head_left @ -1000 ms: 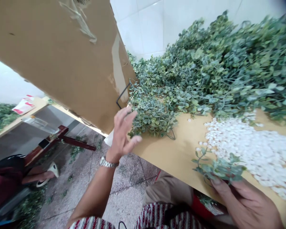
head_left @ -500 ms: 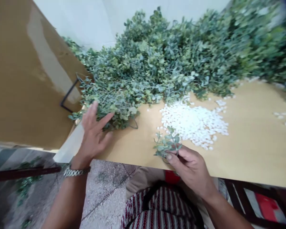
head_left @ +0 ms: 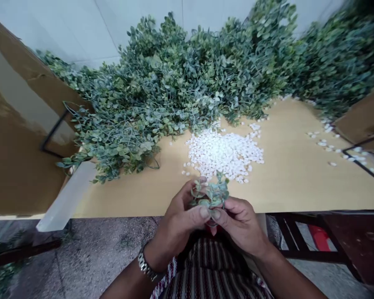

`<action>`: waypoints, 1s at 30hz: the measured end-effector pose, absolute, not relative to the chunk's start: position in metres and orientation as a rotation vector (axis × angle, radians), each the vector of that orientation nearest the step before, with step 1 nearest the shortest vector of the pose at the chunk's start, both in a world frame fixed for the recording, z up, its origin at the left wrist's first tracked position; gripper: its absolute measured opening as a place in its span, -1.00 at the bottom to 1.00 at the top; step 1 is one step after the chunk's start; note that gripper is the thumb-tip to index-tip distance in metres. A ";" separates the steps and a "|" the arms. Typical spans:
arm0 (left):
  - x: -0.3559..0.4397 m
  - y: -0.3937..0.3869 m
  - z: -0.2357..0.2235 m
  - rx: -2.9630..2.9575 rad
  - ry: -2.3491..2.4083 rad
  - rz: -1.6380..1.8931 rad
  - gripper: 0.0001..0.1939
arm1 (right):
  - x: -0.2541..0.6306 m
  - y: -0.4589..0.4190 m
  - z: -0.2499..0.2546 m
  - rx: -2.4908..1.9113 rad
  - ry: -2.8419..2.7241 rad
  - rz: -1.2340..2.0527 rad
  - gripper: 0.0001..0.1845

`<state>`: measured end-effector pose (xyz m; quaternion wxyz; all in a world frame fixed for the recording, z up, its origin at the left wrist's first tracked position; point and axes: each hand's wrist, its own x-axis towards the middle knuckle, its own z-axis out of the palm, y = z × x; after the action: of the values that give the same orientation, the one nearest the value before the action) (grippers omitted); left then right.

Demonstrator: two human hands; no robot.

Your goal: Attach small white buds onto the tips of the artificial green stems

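Since both hands are on one little sprig point(head_left: 216, 193), I'd go easy on the squeeze. The left hand point(head_left: 182, 218) and right hand point(head_left: 241, 226) are each pinching it low down, thumbs point(head_left: 204, 211) side by side at the bottom, leaves point(head_left: 222, 182) poking up between them. It's held up at the near edge of the table point(head_left: 299, 182), right in front of the loose white bits point(head_left: 221, 151), with the big leafy heap point(head_left: 174, 79) further back. Can't tell what the fingertips are doing under there, the stem end is hidden. My take: let one hand just steady it while the other does the fiddly work, keep pressure on the stem so the leaves don't get crushed, and hold it a touch further in so anything dropped lands on the table, honestly.
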<state>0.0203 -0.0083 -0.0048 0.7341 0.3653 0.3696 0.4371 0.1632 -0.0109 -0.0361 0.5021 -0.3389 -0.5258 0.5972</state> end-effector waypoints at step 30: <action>0.065 -0.008 -0.021 0.849 0.786 0.900 -0.72 | 0.194 -0.045 -0.053 -1.128 -1.595 1.273 -0.38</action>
<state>0.0651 -0.0081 -0.0211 0.7433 0.3876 0.3587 0.4106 0.1940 -0.0450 -0.0532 0.3938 -0.4446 -0.6288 0.5019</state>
